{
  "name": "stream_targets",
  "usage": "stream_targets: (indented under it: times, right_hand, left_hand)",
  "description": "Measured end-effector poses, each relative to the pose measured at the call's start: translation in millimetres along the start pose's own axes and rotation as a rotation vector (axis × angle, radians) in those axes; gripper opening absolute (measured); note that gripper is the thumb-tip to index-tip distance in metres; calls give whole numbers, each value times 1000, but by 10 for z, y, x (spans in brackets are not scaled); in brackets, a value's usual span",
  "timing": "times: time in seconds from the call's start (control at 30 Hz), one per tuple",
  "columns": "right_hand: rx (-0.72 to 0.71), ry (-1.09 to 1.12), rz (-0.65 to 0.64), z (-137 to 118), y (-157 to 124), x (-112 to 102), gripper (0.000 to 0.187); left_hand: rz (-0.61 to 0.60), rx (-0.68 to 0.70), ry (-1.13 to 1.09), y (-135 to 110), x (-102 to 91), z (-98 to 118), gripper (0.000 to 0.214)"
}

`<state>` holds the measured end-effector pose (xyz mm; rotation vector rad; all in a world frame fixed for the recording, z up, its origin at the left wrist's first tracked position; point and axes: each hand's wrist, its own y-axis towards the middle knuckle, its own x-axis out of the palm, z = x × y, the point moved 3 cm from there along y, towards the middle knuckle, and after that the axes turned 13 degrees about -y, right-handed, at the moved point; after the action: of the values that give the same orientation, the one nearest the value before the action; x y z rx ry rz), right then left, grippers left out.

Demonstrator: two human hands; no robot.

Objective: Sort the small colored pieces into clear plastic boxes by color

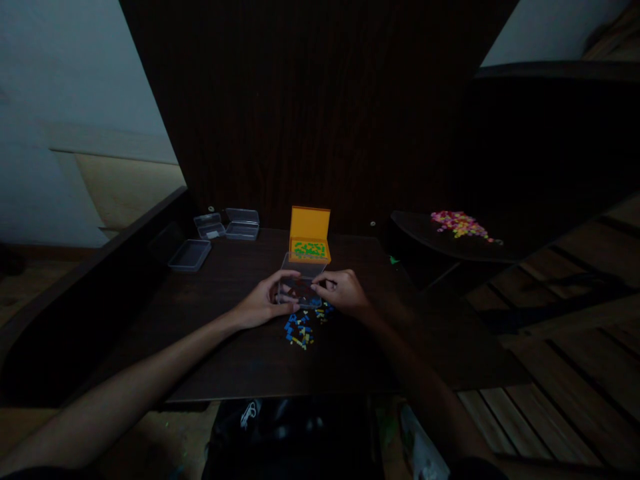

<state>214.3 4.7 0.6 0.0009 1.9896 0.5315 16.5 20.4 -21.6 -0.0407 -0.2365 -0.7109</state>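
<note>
A small clear plastic box [300,280] with its lid up stands on the dark table [240,353]. My left hand [263,301] grips its left side with curled fingers. My right hand [341,291] pinches at its right front corner; what is in that pinch is too small to tell. Just in front of the box lies a loose heap of tiny blue and yellow pieces [301,328]. Behind the clear box sits an open orange box [309,237] filled with green pieces.
Three empty clear boxes sit at the far left: one flat tray [189,255] and two more [210,226] [242,223]. A pile of pink and yellow pieces [460,225] lies on a dark side surface at right. A wooden slatted floor shows at right.
</note>
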Motion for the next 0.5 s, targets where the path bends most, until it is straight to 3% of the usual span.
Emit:
stream_targets:
  times: [0.5]
  right_hand:
    - [15, 1, -119, -43, 8, 21, 15]
  left_hand:
    - [-25, 18, -19, -7, 22, -8, 65]
